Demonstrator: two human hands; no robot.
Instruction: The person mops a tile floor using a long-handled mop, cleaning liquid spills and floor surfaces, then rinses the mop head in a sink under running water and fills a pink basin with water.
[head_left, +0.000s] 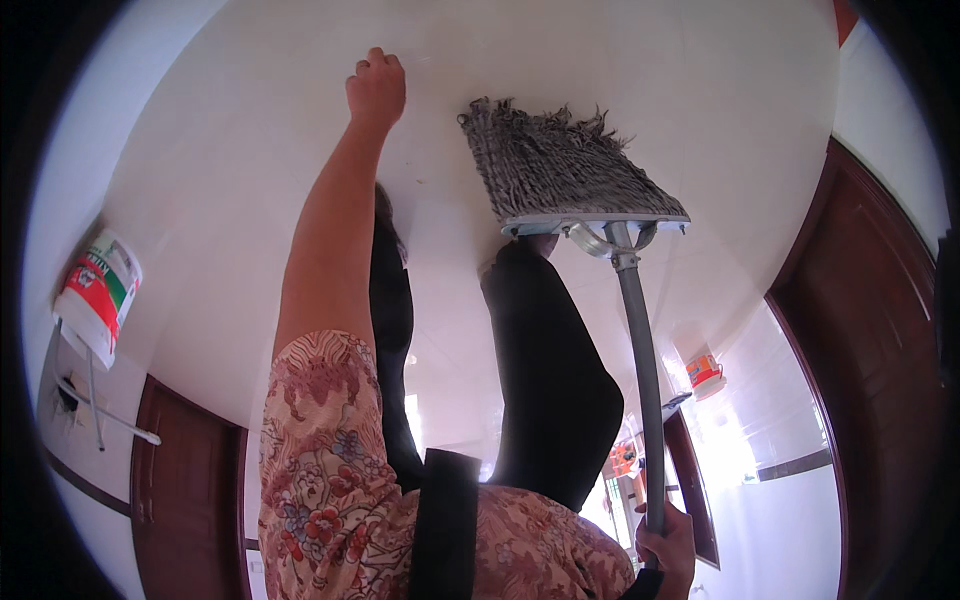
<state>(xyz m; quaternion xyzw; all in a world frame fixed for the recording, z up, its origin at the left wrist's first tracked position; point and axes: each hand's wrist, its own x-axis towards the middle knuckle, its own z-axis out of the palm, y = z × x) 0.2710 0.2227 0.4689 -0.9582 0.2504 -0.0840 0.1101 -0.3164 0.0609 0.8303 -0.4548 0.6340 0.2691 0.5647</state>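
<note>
My right hand (670, 544) grips the grey handle (637, 337) of a mop at the lower right. The mop's head of grey yarn strands (562, 161) lies spread out on the pale floor, beyond my right foot. A metal clamp bar (596, 223) with a curved bracket joins the strands to the handle. My left hand (377, 82) reaches far forward at the upper left, apart from the mop. Its fingers are curled in, and nothing shows in them; the palm side is hidden.
Small specks (420, 180) lie on the glossy floor (442, 300). At the left, a printed plastic bucket (101, 292) stands near a white metal-tube frame (94, 397). A smaller bucket (706, 375) is at the right. Brown doors (855, 360) line both sides.
</note>
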